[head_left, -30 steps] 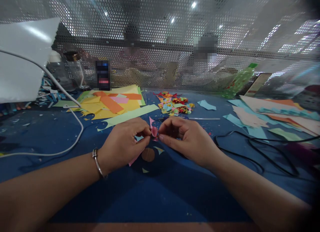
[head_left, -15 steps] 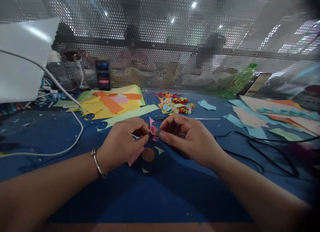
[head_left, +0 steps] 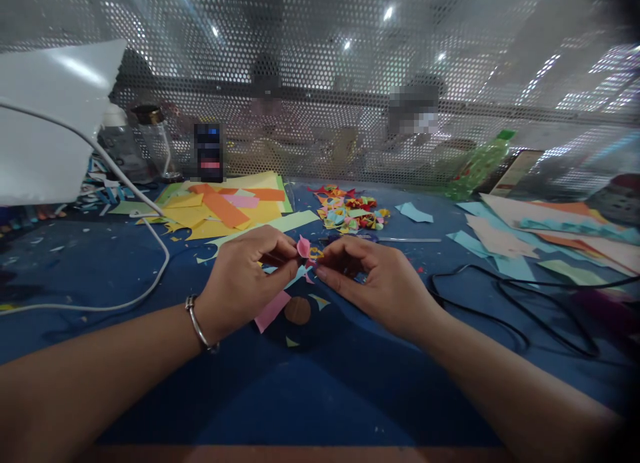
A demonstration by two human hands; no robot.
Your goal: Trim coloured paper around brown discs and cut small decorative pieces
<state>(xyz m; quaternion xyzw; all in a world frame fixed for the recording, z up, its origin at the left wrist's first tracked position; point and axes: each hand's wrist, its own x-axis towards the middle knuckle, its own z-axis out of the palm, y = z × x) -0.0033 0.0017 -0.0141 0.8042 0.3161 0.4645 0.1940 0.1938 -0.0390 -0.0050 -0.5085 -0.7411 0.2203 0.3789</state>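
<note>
A small pink folded paper piece (head_left: 303, 247) with pointed tips stands between my hands, low over the table. My left hand (head_left: 255, 263) pinches it from the left with thumb and fingers. From the other side, the curved fingers and thumb of my right hand (head_left: 373, 276) close on its edge, beside a small yellow-orange bit (head_left: 316, 252). Below them lie a round brown wooden disc (head_left: 297, 310), a pink paper strip (head_left: 273, 311) and a pale paper scrap (head_left: 320, 302). Behind my right fingers, a dark-handled tool (head_left: 367, 237) is partly hidden.
Behind my hands lies a pile of small folded coloured papers (head_left: 353, 210). Yellow and orange sheets (head_left: 220, 213) are at the left, pale and blue sheets (head_left: 500, 235) at the right. A white cable (head_left: 150, 286) and black cable (head_left: 500, 296) cross the table. A perforated panel (head_left: 300, 83) stands behind.
The pink paper piece has turned and risen slightly between my fingers, and a yellow-orange bit now shows beside it. My right fingertips have come a little lower and closer to it.
</note>
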